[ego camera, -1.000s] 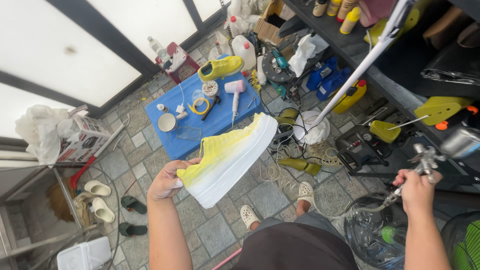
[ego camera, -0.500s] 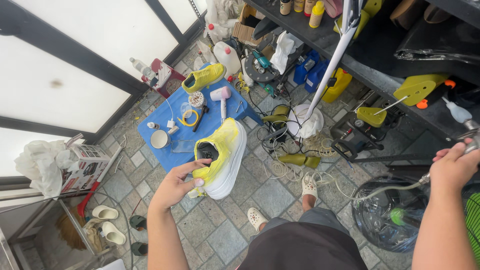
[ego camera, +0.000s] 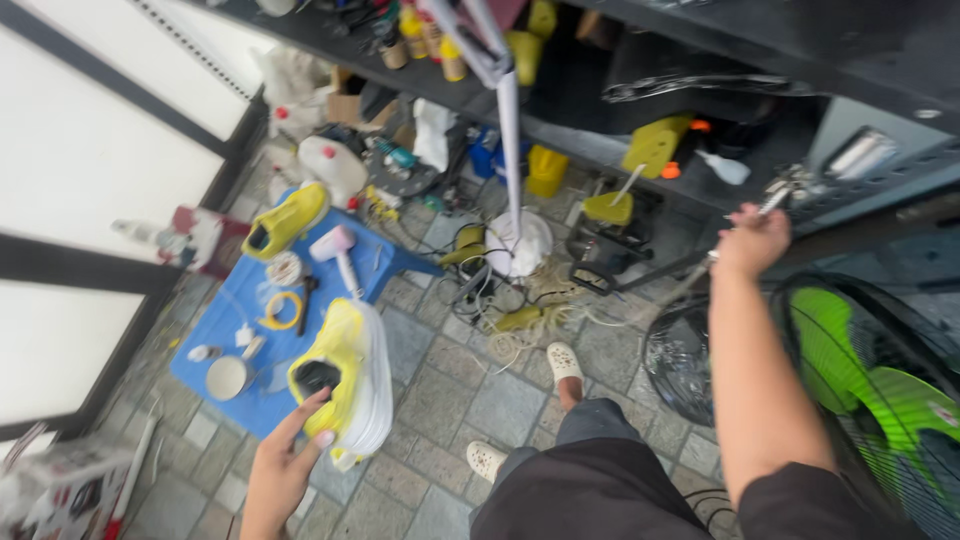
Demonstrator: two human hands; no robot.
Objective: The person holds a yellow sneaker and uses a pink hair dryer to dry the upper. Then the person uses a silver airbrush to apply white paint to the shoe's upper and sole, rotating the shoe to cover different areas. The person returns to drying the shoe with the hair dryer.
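Two yellow shoes are in view: one yellow-and-white sneaker (ego camera: 345,385) held in the left hand (ego camera: 280,470), and a second yellow shoe (ego camera: 285,220) lying on the far end of the one blue low table (ego camera: 395,265). On that table also lie one pink hair dryer (ego camera: 338,252), one roll of yellow tape (ego camera: 282,310) and one small white cup (ego camera: 227,377). One white jug (ego camera: 333,168) stands on the paving just beyond the table. Two pale sandalled feet show below, near the dark trousers.

The left hand reaches forward and low, fingers curled round the heel of the sneaker, which hangs over the near corner of the table, its thick white sole turned to the right. The right hand (ego camera: 752,240) is raised well apart, arm stretched up toward the dark shelf, fingers closed around a thin metal tool (ego camera: 775,200) with a hose trailing from it; beside that arm stands one fan (ego camera: 890,400) with green blades
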